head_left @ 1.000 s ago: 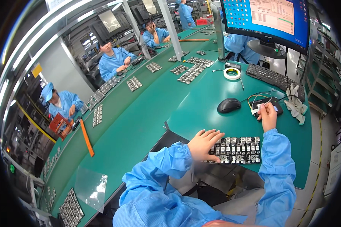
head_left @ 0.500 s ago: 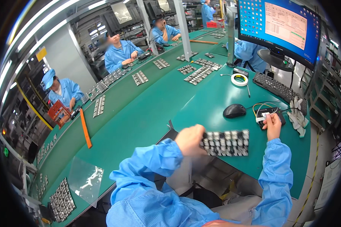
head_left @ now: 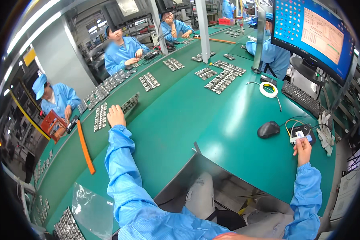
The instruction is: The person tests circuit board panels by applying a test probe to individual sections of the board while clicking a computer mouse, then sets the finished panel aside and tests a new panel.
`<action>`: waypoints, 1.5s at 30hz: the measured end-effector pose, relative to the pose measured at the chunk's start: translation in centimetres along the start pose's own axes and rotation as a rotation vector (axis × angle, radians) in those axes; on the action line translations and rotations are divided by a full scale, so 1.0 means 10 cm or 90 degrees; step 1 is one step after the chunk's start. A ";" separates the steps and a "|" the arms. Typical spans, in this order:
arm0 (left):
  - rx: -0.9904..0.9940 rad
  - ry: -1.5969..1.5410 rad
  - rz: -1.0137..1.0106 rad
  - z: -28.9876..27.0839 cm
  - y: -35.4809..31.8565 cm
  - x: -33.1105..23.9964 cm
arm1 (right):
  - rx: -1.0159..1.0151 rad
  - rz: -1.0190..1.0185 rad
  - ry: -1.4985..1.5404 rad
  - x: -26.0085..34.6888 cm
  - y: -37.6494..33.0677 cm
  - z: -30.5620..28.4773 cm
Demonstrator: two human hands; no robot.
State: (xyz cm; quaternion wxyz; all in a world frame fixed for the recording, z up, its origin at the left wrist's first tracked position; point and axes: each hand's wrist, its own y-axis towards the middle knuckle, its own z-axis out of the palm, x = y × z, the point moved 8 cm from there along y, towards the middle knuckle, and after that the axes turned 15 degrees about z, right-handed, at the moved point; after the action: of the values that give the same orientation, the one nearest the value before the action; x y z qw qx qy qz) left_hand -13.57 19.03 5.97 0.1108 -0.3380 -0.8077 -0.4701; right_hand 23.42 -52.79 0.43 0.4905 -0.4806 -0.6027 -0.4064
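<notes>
Holding: the panel (head_left: 130, 103) is in your left hand (head_left: 116, 116), fingers closed on its near end; your thumb is hidden.
Panel's lie: it reaches up and right from those fingers, its long axis running away from you, roughly along the lane (head_left: 164, 81). It is tilted, one face toward you; whether its lower edge touches the lane, you cannot tell from here.
Nearer hand: your left, arm stretched far across the counter (head_left: 168, 132); your right is well apart, on the other side.
Neighbours: a flat panel (head_left: 100, 117) lies just left of your left hand, and a second panel (head_left: 149, 81) lies beyond the held one, with a gap between. The orange stick (head_left: 85, 146) is nearer you, left of your sleeve.
Right hand (head_left: 303, 150): your fingers pinch the white plug (head_left: 294, 141), at the near side of the black box (head_left: 309, 133), between the mouse (head_left: 269, 129) and the glove (head_left: 326, 134).
Change: half a second ago you had the panel at the counter's near edge, close to your right forearm; now it is over by the lane. Your right hand keeps its pinch by the box.
</notes>
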 end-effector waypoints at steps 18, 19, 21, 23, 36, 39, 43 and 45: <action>0.196 -0.213 -0.194 1.10 -0.12 0.14 | -0.126 0.004 -0.080 -0.37 0.16 -0.49; 0.136 -0.199 -0.273 1.02 -0.11 0.34 | -0.141 0.012 -0.067 -0.36 0.13 -0.52; 0.147 -0.115 -0.385 1.14 -0.38 0.76 | -0.143 0.016 -0.072 -0.31 0.11 -0.49; 0.203 -0.089 -0.470 1.42 -0.86 1.16 | -0.132 0.026 -0.060 -0.35 0.14 -0.47; 0.305 -0.026 -0.526 0.96 -0.71 1.53 | -0.102 0.016 -0.032 -0.37 0.09 -0.40; 0.265 0.029 -0.420 0.53 -0.37 1.71 | -0.077 0.013 -0.032 -0.29 0.07 -0.25; 0.201 -0.139 -0.410 0.24 -0.08 2.18 | -0.062 -0.026 0.003 -0.19 0.05 -0.08; 0.186 -0.469 -0.343 0.32 0.00 2.00 | -0.052 -0.025 0.027 -0.11 0.01 0.05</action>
State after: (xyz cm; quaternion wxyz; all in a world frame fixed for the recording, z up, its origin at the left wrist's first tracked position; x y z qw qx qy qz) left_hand -28.04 30.50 14.20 -0.2626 -0.2416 -0.9096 -0.2127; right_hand 23.49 -52.52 -0.69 0.4753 -0.4795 -0.5845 -0.4501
